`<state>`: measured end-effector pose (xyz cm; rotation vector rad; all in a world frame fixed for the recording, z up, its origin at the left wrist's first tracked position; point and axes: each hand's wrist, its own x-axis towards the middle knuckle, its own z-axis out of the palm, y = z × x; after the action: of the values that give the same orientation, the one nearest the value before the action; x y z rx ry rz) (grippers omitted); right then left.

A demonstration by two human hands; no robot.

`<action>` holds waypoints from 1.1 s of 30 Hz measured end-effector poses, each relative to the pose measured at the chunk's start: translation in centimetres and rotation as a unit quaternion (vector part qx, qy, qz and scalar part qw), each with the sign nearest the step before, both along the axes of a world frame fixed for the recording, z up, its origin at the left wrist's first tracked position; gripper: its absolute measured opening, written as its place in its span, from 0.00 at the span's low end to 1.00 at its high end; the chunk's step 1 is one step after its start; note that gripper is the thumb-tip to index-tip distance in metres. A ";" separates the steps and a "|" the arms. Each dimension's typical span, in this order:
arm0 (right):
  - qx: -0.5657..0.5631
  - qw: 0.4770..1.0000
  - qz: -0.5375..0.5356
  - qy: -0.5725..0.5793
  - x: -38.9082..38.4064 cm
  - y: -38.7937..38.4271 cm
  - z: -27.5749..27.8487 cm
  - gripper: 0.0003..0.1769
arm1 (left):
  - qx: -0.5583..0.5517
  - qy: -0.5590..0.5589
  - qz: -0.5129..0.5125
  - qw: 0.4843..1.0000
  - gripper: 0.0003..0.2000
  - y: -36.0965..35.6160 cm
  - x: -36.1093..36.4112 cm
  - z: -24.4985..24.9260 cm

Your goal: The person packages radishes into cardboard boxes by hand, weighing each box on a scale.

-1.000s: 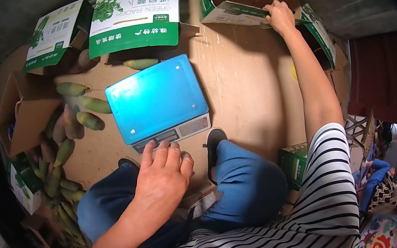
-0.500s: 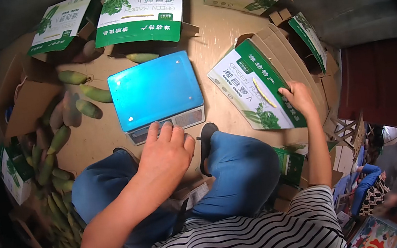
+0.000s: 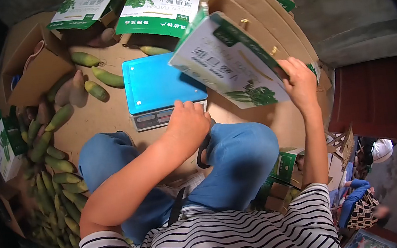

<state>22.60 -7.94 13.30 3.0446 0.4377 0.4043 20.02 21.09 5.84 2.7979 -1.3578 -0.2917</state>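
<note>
My right hand [image 3: 300,83] is closed on the edge of a green and white radish gift box [image 3: 236,68], opened out with its brown cardboard flaps spread. The box is tilted up, and one corner hangs over the blue platform of a weighing scale [image 3: 152,82]. My left hand [image 3: 188,124] lies at the front panel of the scale, fingers loosely bent over its keypad side and holding nothing. Green radishes [image 3: 108,77] lie left of the scale, one close beside it.
Printed radish boxes [image 3: 157,8] stand at the back. An open brown carton [image 3: 43,69] is at the left, above a big heap of green radishes [image 3: 57,199]. My bent knees [image 3: 243,153] are close to the scale. Another person [image 3: 356,198] shows at lower right.
My right hand has lifted the box from the floor and swung it up and left toward the scale. My left hand has shifted right along the scale's front. The view has turned slightly.
</note>
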 end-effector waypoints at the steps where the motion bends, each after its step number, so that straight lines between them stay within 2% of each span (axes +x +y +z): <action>1: -0.005 0.999 0.045 -0.013 0.7 2.1 0.0 0.20 | -0.001 -0.003 0.004 1.000 0.08 0.0 0.2 -0.2; 3: -0.046 0.991 0.119 -0.040 2.1 6.1 -1.5 0.14 | 0.000 -0.007 0.013 1.000 0.09 0.2 0.5 -0.7; 5: -0.031 0.979 0.198 -0.031 3.4 9.5 -4.2 0.08 | -0.008 0.001 0.025 1.000 0.10 0.5 0.9 -1.1; 7: -0.024 0.971 0.236 0.016 3.6 12.3 -6.1 0.14 | -0.026 0.012 0.042 0.999 0.10 0.9 1.2 -1.7; 8: -0.030 0.965 0.261 -0.006 3.6 13.3 -6.7 0.13 | -0.027 0.055 0.039 0.997 0.10 1.1 1.6 -2.1; 11: -0.023 0.963 0.268 -0.002 3.3 14.8 -6.6 0.13 | 0.008 0.043 0.035 0.998 0.10 0.9 1.5 -3.4; 12: -0.021 0.956 0.292 -0.013 3.4 15.0 -6.9 0.14 | -0.014 0.064 0.039 0.997 0.09 0.9 1.5 -3.1; 15: -0.022 0.954 0.298 -0.032 3.3 15.3 -6.6 0.07 | -0.021 0.063 0.035 0.997 0.08 0.5 1.2 -2.4; 20: -0.031 0.956 0.293 -0.012 3.0 16.0 -6.3 0.09 | -0.003 0.058 0.025 0.998 0.09 -0.4 0.6 -2.0; 23: -0.031 0.956 0.292 -0.008 3.2 16.4 -6.3 0.10 | 0.010 0.080 0.030 0.996 0.11 -1.0 0.2 -1.3; 25: -0.017 0.958 0.284 0.016 3.0 16.8 -6.4 0.21 | 0.016 0.085 0.023 0.996 0.12 -0.8 -0.3 0.0; 27: -0.013 0.959 0.283 0.020 2.8 17.2 -6.5 0.24 | 0.025 0.073 0.024 0.997 0.14 -1.6 -0.8 -0.3; 28: -0.017 0.960 0.276 0.033 2.5 17.4 -6.0 0.22 | 0.033 0.097 0.037 0.994 0.15 -1.8 -0.8 0.6; 29: -0.021 0.962 0.268 0.044 2.2 17.4 -5.7 0.21 | 0.031 0.119 0.032 0.992 0.20 -2.0 -0.5 1.6; 30: -0.001 0.963 0.266 0.054 2.5 17.0 -6.0 0.21 | -0.055 0.109 0.039 0.992 0.17 -1.0 -0.3 3.7; 32: 0.054 0.963 0.242 0.109 1.8 17.9 -5.0 0.20 | -0.079 0.002 0.098 0.992 0.15 4.4 -1.2 11.2; 33: 0.076 0.963 0.225 0.124 2.0 17.7 -5.7 0.22 | -0.258 0.008 0.111 0.960 0.15 6.2 -1.7 10.1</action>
<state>24.57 9.74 7.57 3.1336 1.1744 0.0637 18.33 27.25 15.90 2.4584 -0.9287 0.0457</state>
